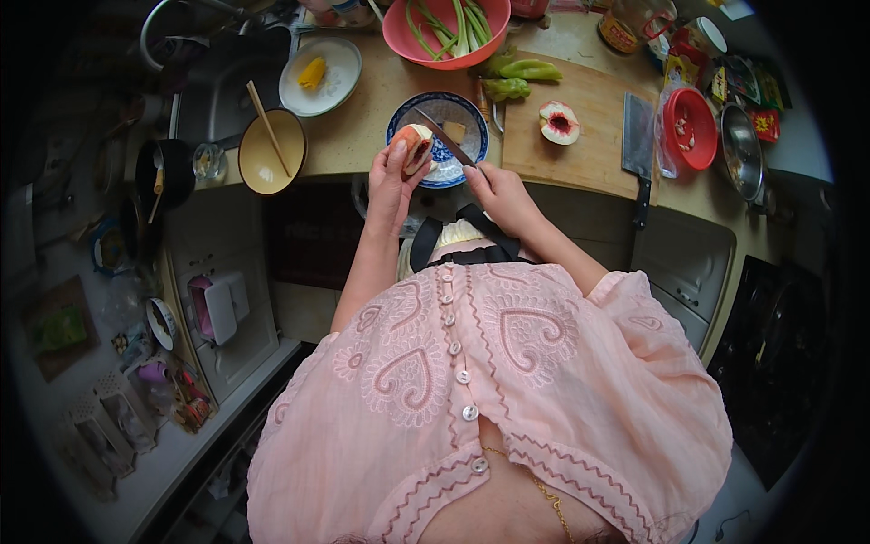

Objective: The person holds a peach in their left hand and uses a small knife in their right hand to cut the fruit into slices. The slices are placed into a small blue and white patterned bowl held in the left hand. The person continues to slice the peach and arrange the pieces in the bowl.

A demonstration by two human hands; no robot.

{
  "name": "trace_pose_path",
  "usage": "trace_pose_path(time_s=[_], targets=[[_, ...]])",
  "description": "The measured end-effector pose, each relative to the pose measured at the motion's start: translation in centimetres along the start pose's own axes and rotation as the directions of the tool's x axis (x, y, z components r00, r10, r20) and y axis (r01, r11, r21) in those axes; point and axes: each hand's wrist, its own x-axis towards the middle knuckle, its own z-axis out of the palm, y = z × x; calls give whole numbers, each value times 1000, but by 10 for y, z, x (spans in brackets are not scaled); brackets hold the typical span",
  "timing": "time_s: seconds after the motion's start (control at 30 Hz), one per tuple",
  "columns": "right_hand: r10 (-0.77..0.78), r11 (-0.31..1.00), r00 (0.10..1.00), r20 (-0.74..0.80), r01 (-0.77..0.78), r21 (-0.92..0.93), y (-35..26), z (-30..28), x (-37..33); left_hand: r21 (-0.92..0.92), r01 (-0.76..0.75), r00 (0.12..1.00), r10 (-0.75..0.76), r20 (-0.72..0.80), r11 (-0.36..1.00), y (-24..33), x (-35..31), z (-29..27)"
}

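My left hand (391, 186) is closed round a peach half (416, 148) with a dark red hollow at its centre. My right hand (504, 193) grips a small knife (445, 139), its blade slanting up and left, close to the fruit. Just beyond both hands, a blue-and-white plate (477, 127) holds a pale cut piece (453, 133). Another peach half (559, 122), cut face up, lies on the wooden cutting board (589, 91) to the right.
A cleaver (637, 136) lies along the board's right edge, near a red basket (691, 127). Green peppers (529, 70) rest at the board's far left. A pink basin (391, 36) holds green stalks. Leftward are a cream bowl (249, 163) with chopsticks and a white plate (349, 68).
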Motion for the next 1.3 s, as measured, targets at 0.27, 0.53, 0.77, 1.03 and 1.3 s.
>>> trace_pose_path(time_s=[0.27,0.53,0.77,1.03,1.3], targets=[[14,968,999,34,-5,-250,-16,-5,-9,10,-55,998,55,-23,998,-7,-2,10],[-39,932,999,-5,35,-362,-16,-6,-11,27,-54,997,55,-51,998,-8,-2,10],[-61,925,998,-15,51,-378,-18,-5,-14,11,-50,998,51,-29,999,-10,1,1],[-96,886,995,-42,66,-459,-18,-4,-13,62,-80,994,84,-65,995,-9,0,2],[-119,892,991,-67,78,-444,-16,-4,-13,74,-91,995,94,-41,993,-8,-1,4]])
